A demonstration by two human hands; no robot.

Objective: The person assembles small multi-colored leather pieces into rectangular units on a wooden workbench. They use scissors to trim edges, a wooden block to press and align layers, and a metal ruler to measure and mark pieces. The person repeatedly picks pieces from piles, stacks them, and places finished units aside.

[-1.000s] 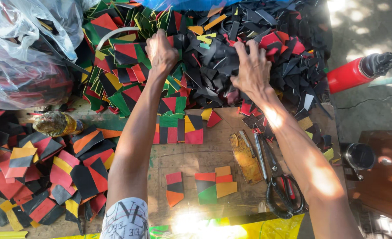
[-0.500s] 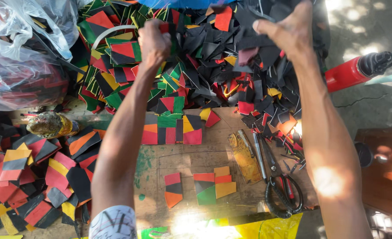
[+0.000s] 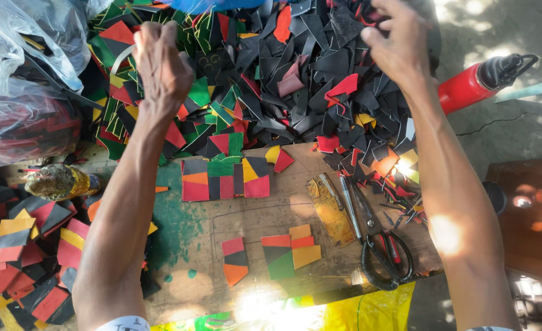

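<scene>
Both hands (image 3: 161, 64) (image 3: 399, 43) lifted — scrap pile (image 3: 295, 79) lies just beneath.

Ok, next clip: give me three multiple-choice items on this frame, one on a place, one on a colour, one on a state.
1. Where do the scissors lie?
A. on the wooden board, right side
B. inside the plastic bag
C. on top of the scrap pile

2. What colour is the bottle at the right?
A. blue
B. red
C. white

3. How is the left hand?
A. flat on the board
B. closed in a fist above the scrap pile
C. holding the scissors

Key: 1 A, they rest on bare wood; 2 B, red body, dark cap; 3 B, fingers curled over the scraps.
</scene>
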